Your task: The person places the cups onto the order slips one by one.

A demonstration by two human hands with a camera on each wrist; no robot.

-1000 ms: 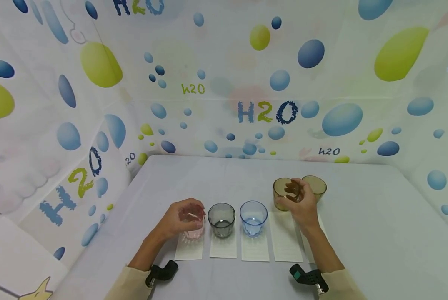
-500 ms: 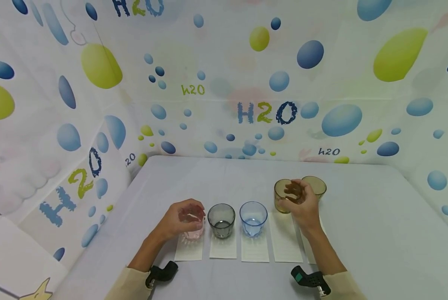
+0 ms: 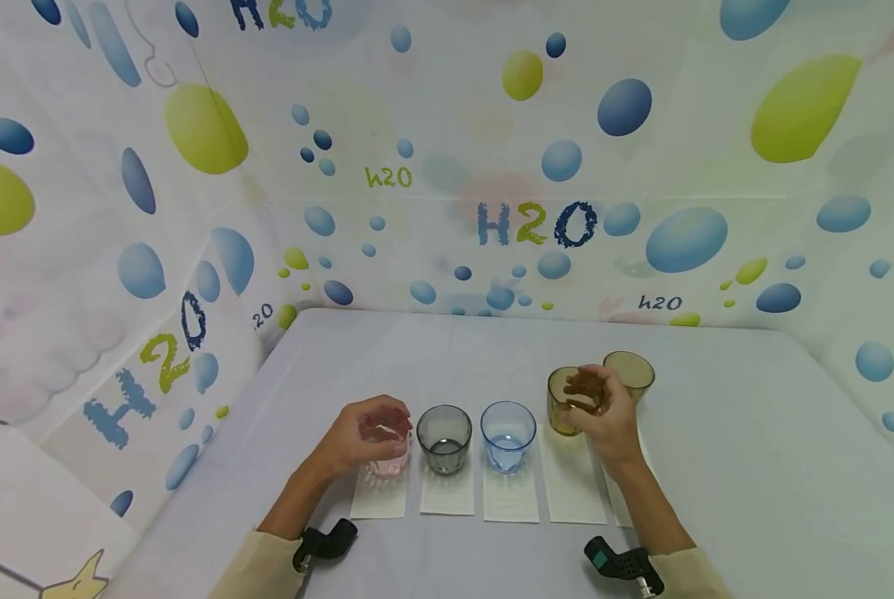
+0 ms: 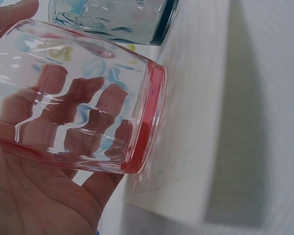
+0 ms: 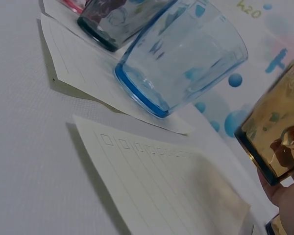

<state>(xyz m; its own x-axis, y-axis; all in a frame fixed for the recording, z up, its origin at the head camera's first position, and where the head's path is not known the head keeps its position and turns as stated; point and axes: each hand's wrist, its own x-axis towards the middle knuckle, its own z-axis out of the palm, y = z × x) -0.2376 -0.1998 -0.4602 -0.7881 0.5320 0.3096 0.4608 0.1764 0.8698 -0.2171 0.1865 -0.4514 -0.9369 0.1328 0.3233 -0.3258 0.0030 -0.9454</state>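
Observation:
My left hand (image 3: 351, 431) is curled round a clear pink glass (image 3: 389, 468) on the leftmost paper slip. In the left wrist view the fingers show through the wall of this pink glass (image 4: 147, 117). My right hand (image 3: 613, 428) grips an amber glass (image 3: 559, 418) at the far end of the fourth slip. Only part of that amber glass (image 5: 274, 129) shows in the right wrist view, and its base looks lifted. Close behind the right hand stands a second amber glass (image 3: 634, 368). A grey glass (image 3: 444, 445) and a blue glass (image 3: 508, 445) stand between the hands.
Several white paper slips lie in a row, among them the fourth slip (image 3: 575, 495) and the third slip (image 3: 511, 503). The right forearm partly covers the rightmost slip (image 3: 621, 499). A white cloth covers the table (image 3: 432, 557). A printed curtain (image 3: 447, 108) hangs behind.
My right hand has brought the amber glass slightly nearer to me, toward the fourth slip. The left hand and the pink glass have stayed in place.

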